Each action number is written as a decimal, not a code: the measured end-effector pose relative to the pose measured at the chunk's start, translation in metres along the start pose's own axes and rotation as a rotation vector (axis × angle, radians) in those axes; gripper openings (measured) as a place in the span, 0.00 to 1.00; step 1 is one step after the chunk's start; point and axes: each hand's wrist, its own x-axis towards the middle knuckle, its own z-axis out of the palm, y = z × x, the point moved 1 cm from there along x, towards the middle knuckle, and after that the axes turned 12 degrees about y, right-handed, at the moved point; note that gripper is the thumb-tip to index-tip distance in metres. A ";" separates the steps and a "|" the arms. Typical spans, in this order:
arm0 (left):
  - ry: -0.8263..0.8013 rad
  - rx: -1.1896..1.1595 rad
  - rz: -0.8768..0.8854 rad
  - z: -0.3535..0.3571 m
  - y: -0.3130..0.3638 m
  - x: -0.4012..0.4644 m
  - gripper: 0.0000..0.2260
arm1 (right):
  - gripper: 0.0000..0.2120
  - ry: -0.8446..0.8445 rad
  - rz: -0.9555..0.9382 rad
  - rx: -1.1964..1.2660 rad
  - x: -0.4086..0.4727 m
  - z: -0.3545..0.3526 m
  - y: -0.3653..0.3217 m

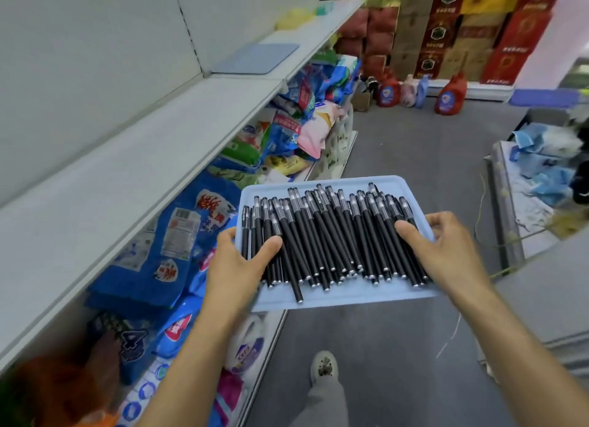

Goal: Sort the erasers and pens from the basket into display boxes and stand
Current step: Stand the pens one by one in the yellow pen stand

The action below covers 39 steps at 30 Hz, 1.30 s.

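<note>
both hands grasp a light blue tray (pixel 338 296) by its sides, left hand (pixel 237 267) and right hand (pixel 446 248) with thumbs pressing the pile of black pens (pixel 331 238) lying on it (carried beside a white shelf (pixel 134 159)). judged best kept level, so loose pens don't roll off.

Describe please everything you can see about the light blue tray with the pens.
The tray is light blue, rectangular, shallow, with rounded corners and a low raised rim; it looks like plastic. It is held roughly level in the air above the grey floor, beside the shelf. The left hand and the right hand grip its two sides, thumbs lying on the black pens, which fill most of it in one loose heap.
</note>
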 end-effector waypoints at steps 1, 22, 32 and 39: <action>-0.016 -0.006 0.006 0.013 0.009 0.019 0.26 | 0.20 0.011 0.008 0.001 0.020 0.006 -0.002; -0.115 -0.023 0.118 0.346 0.193 0.324 0.26 | 0.18 0.138 0.083 0.101 0.467 0.069 0.011; 0.025 -0.114 0.017 0.469 0.289 0.440 0.21 | 0.17 -0.007 -0.092 0.050 0.714 0.096 -0.032; 0.207 -0.088 0.014 0.490 0.311 0.546 0.22 | 0.20 -0.116 -0.218 0.082 0.834 0.190 -0.079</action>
